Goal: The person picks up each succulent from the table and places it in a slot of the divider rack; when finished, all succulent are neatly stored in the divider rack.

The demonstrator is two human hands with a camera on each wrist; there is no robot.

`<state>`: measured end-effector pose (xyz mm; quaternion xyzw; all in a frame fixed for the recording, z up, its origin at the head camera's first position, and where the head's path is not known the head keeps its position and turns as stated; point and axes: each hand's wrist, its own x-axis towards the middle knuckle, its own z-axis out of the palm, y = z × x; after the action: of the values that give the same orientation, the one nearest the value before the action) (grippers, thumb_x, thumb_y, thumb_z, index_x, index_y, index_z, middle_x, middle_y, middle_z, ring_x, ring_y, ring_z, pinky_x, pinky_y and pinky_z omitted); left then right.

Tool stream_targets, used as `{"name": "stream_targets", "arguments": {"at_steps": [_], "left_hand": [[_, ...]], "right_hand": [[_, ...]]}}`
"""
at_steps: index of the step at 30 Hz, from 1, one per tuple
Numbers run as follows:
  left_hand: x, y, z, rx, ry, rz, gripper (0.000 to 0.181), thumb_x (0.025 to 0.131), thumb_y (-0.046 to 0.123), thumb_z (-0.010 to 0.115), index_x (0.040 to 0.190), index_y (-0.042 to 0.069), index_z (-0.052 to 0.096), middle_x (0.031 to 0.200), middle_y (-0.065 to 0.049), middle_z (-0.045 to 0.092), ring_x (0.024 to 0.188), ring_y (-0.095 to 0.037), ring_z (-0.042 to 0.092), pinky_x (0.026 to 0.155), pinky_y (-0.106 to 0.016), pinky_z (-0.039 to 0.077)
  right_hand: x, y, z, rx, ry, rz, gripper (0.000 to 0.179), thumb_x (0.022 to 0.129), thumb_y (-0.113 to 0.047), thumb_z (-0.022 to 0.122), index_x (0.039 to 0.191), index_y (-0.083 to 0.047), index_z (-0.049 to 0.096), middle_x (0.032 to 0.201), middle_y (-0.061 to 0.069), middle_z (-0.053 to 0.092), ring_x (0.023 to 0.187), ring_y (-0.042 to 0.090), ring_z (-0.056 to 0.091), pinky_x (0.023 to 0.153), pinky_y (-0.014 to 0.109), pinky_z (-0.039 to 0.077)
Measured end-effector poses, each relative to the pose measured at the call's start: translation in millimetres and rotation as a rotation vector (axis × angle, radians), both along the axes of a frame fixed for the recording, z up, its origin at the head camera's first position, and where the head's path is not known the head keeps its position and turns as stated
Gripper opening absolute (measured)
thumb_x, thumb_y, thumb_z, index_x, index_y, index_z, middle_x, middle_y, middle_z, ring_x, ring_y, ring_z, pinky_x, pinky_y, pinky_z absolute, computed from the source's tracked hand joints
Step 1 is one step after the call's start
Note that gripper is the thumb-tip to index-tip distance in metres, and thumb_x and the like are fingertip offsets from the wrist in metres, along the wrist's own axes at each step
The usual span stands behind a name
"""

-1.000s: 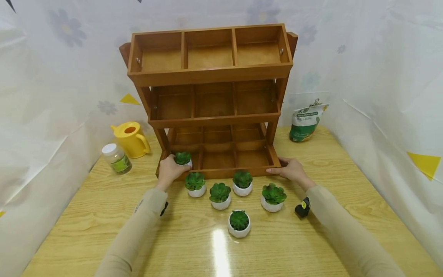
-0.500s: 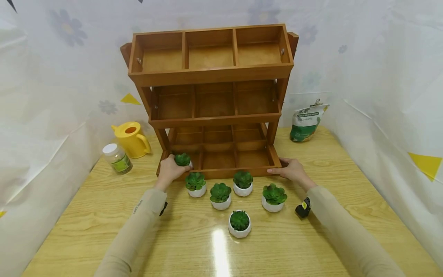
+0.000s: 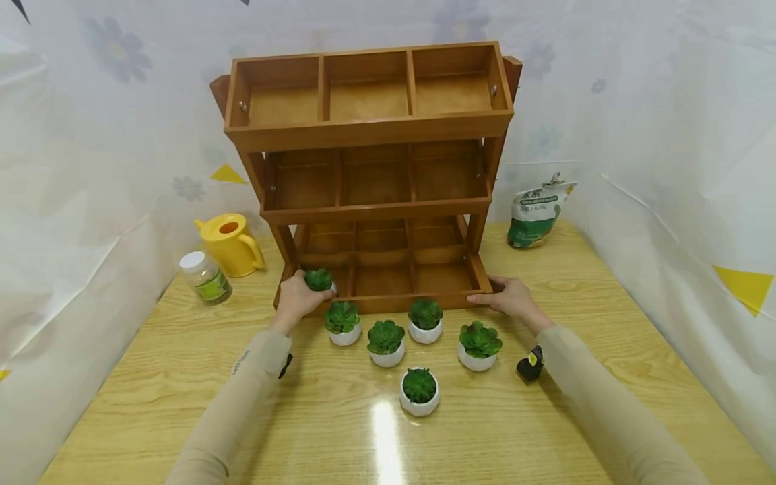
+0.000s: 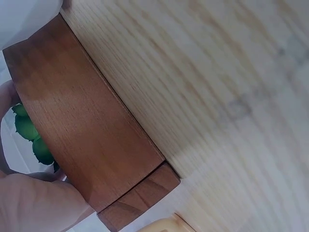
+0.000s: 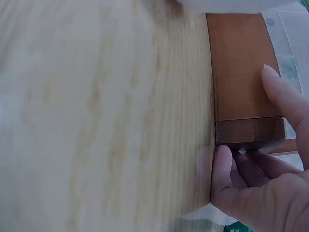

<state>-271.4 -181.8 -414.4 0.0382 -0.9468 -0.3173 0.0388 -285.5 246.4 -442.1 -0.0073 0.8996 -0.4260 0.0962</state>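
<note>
A small succulent in a white pot (image 3: 318,279) sits in the bottom-left compartment of the brown wooden three-tier shelf (image 3: 376,300). My left hand (image 3: 295,297) holds its pot over the front board, thumb toward the right side. In the left wrist view, green leaves (image 4: 29,130) show behind that board (image 4: 82,111), beside the hand (image 4: 41,200). At the shelf's lower right corner, my right hand (image 3: 511,296) grips the wood. The right wrist view has the thumb (image 5: 277,87) on the front board's face and curled fingers against its end.
Several potted succulents (image 3: 385,343) stand on the table in front of the shelf. A yellow watering can (image 3: 233,246) and a lidded jar (image 3: 206,277) are at the left. A green and white bag (image 3: 536,215) with a clip stands at the back right.
</note>
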Motion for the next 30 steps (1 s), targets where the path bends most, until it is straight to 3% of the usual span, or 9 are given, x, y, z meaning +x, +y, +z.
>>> {"name": "stream_targets", "arguments": {"at_steps": [5, 11, 16, 17, 22, 26, 30], "left_hand": [[3.9, -2.6, 0.8, 0.050, 0.021, 0.016, 0.077, 0.079, 0.040, 0.074, 0.130, -0.010, 0.045, 0.119, -0.029, 0.058, 0.104, -0.040, 0.059, 0.086, -0.050, 0.052], [9.3, -5.4, 1.3, 0.136, 0.058, 0.038, 0.084, 0.076, 0.040, 0.078, 0.136, -0.006, 0.041, 0.128, -0.027, 0.053, 0.114, -0.040, 0.055, 0.093, -0.050, 0.048], [19.9, -6.5, 9.1, 0.133, 0.177, -0.008, 0.084, 0.074, 0.035, 0.082, 0.136, -0.006, 0.043, 0.125, -0.028, 0.054, 0.114, -0.040, 0.053, 0.094, -0.051, 0.047], [23.5, -6.7, 10.3, 0.129, 0.209, -0.026, 0.083, 0.073, 0.034, 0.083, 0.134, -0.006, 0.044, 0.123, -0.028, 0.055, 0.113, -0.040, 0.053, 0.094, -0.051, 0.047], [42.0, -5.0, 12.4, 0.066, 0.341, -0.113, 0.071, 0.067, 0.032, 0.087, 0.117, -0.007, 0.055, 0.109, -0.025, 0.060, 0.099, -0.038, 0.056, 0.086, -0.047, 0.047], [56.7, 0.5, 13.3, 0.040, 0.297, -0.161, 0.066, 0.065, 0.036, 0.088, 0.108, -0.002, 0.056, 0.101, -0.019, 0.058, 0.089, -0.031, 0.054, 0.077, -0.042, 0.046], [65.9, 6.4, 12.3, 0.065, 0.191, -0.203, 0.070, 0.064, 0.038, 0.089, 0.111, 0.001, 0.054, 0.106, -0.016, 0.056, 0.097, -0.030, 0.055, 0.082, -0.045, 0.049]], "right_hand": [[-1.8, 0.3, -1.6, 0.020, 0.029, 0.016, 0.096, 0.075, -0.054, 0.076, 0.145, -0.001, 0.039, 0.142, 0.025, 0.045, 0.128, 0.043, 0.044, 0.104, 0.052, 0.039], [-0.3, 1.2, -2.6, 0.034, 0.040, 0.026, 0.093, 0.076, -0.052, 0.076, 0.145, -0.001, 0.039, 0.144, 0.026, 0.042, 0.133, 0.045, 0.037, 0.108, 0.054, 0.034], [-0.8, 1.9, -2.5, 0.038, 0.041, 0.025, 0.095, 0.075, -0.054, 0.076, 0.145, -0.001, 0.039, 0.145, 0.025, 0.042, 0.133, 0.045, 0.036, 0.108, 0.056, 0.032], [-0.7, 1.6, -2.3, 0.036, 0.037, 0.023, 0.096, 0.075, -0.055, 0.076, 0.145, -0.001, 0.039, 0.143, 0.026, 0.044, 0.129, 0.044, 0.042, 0.106, 0.054, 0.036], [0.0, 0.5, -1.0, 0.037, 0.025, 0.014, 0.097, 0.074, -0.056, 0.076, 0.145, -0.001, 0.039, 0.143, 0.026, 0.045, 0.127, 0.043, 0.045, 0.104, 0.054, 0.038], [0.2, -0.5, -2.2, 0.043, 0.037, 0.015, 0.096, 0.074, -0.056, 0.076, 0.144, -0.001, 0.041, 0.144, 0.025, 0.043, 0.133, 0.045, 0.036, 0.109, 0.057, 0.030], [0.7, -1.1, -2.6, 0.048, 0.051, 0.019, 0.093, 0.075, -0.054, 0.076, 0.143, 0.000, 0.042, 0.142, 0.025, 0.046, 0.131, 0.045, 0.038, 0.108, 0.058, 0.031]]}}
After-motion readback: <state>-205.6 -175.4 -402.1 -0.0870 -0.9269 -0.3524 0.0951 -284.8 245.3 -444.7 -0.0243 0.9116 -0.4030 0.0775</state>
